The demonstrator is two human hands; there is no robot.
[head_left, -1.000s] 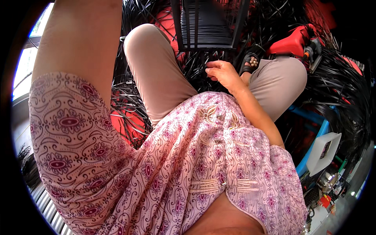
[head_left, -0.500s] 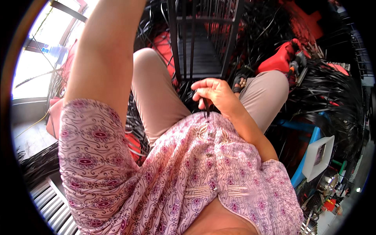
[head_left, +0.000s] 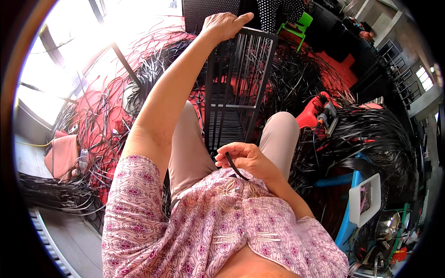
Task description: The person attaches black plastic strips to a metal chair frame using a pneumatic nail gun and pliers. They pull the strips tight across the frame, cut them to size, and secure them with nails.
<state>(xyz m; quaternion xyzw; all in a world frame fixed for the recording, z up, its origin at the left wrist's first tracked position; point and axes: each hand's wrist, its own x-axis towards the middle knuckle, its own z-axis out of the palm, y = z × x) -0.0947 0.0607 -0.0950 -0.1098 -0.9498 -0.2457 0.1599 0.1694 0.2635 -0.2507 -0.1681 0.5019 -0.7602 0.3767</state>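
A tall black frame (head_left: 234,106) stands between my knees, with narrow upright bars or strips running down it and dark slats low inside. My left arm stretches up and away, and my left hand (head_left: 226,25) is closed over the frame's top edge, thumb pointing right; its fingertips are partly hidden. My right hand (head_left: 248,161) is close to my lap, pinching a thin, flat black strip (head_left: 235,168) between thumb and fingers. The strip curves down toward my patterned shirt. Its other end cannot be followed.
Heaps of loose black strips (head_left: 380,132) cover red flooring around me. To the right are a red plastic seat (head_left: 309,115) bearing a power tool (head_left: 328,112), and a white box (head_left: 372,204) on something blue. Beyond stand a green chair (head_left: 303,23) and a person in dotted trousers (head_left: 268,16).
My view has lifted, showing the frame's top and my left hand on it, which was out of sight before. My right hand still pinches the strip near my lap.
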